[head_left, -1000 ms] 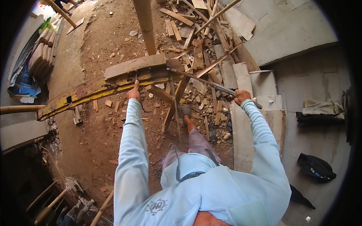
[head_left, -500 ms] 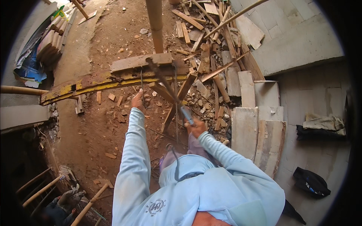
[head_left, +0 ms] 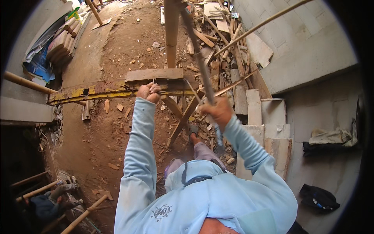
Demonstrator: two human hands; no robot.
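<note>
My left hand (head_left: 149, 93) is closed at the front edge of a yellow-painted timber beam (head_left: 113, 93), around a thin metal rod (head_left: 153, 80) whose end shows above the knuckles. My right hand (head_left: 219, 112) grips a long dark bar (head_left: 203, 64) with a blue-grey lower end. Raised steeply, this bar is smeared by motion and its far end passes in front of an upright bamboo pole (head_left: 171, 37). A thin rod section (head_left: 193, 92) slants from the beam toward my right hand; whether the hand touches it is hidden. A short board (head_left: 154, 74) lies on top of the beam.
Crossed timber legs (head_left: 183, 121) stand under the beam's right end. Scrap wood (head_left: 235, 50) and rubble cover the ground to the right, beside pale boards (head_left: 255, 105). A bamboo pole (head_left: 261, 27) slants above them. Another person (head_left: 48, 204) is at lower left.
My right hand has risen and moved right, swinging the bar up steeply. My left hand has moved up against the beam. The right-hand rod section now slants instead of hanging straight down.
</note>
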